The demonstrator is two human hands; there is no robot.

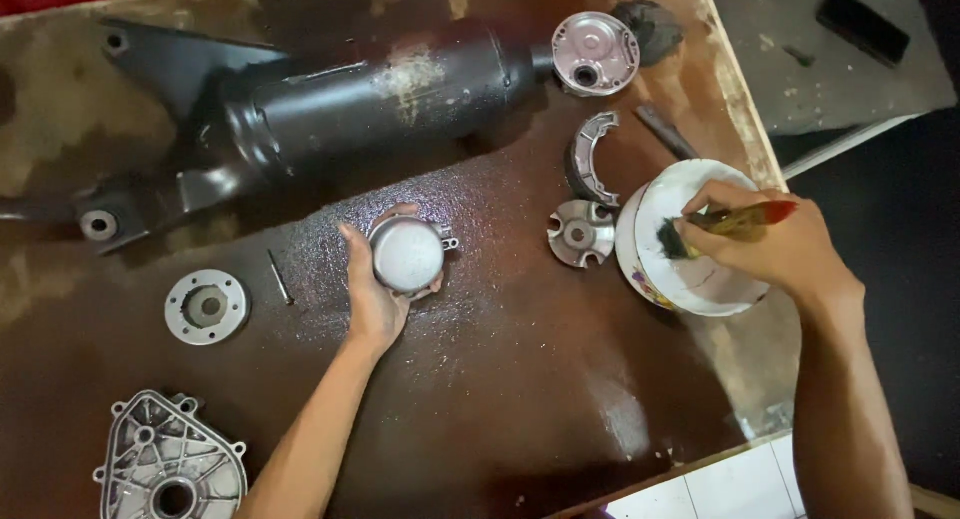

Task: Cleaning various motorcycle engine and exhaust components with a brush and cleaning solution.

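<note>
Nearest us, our two forearms rise from the bottom edge of the frame. Our left hand [375, 299], at centre, is wrapped around a round grey metal cap [406, 255], fingers curled behind it and thumb over the top, holding it just above the wet dark bench [500, 379] with its smooth dome facing us. Our right hand [775, 244], at right, is pinched shut on a paintbrush [735, 221] whose dark bristles dip into a white bowl [690, 289].

We judge the cap should stay tilted toward the bowl and gripped by its rim, so the bristles can reach every face; we should load the brush lightly so it does not drip.

Between cap and bowl lie a finned metal disc [580, 233] and a curved brake shoe [590, 159]. Across the upper frame lies a black exhaust muffler [350, 99], with a round cover [595, 51] by its end. At lower left sit a flat ring plate [206, 306] and a ribbed casing cover [170, 464].
</note>
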